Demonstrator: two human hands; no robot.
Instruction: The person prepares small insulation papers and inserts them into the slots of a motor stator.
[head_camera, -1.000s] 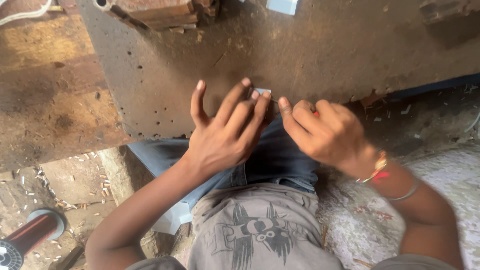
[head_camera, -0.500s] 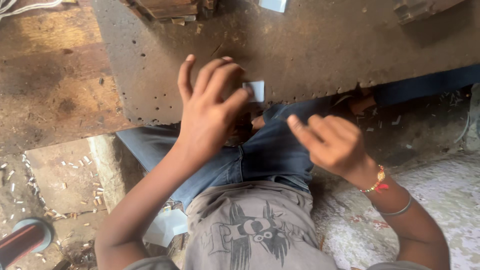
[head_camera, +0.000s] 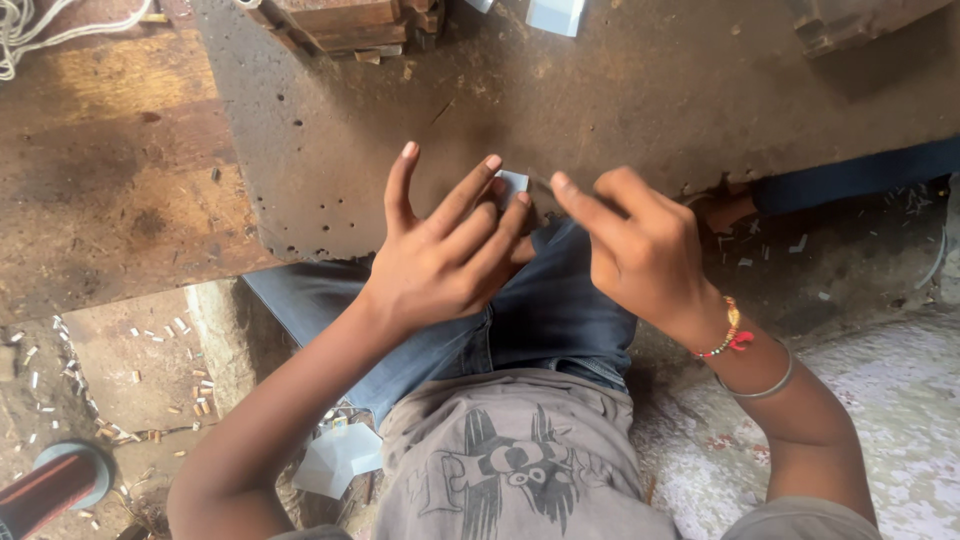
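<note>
My left hand (head_camera: 440, 250) has its fingers fanned out over the near edge of a dark pitted work slab (head_camera: 620, 90). It holds a small pale flat piece (head_camera: 513, 181) at its fingertips. My right hand (head_camera: 640, 250), wearing a beaded bracelet and a thin bangle, is curled, and its forefinger and thumb tips meet right beside that piece. Whether anything sits in that pinch is too small to tell. Both hands hover above my lap in blue jeans.
Wooden blocks (head_camera: 350, 25) and a pale angular part (head_camera: 555, 15) lie at the slab's far edge. A white cord (head_camera: 40, 30) lies on the brown bench at top left. Several small scraps (head_camera: 150, 350) litter the floor. A copper-wound spool (head_camera: 50, 490) stands at bottom left.
My right hand drew back from the pale piece, then returned and now touches it again. My left hand lifted, then settled lower with its fingers spread.
</note>
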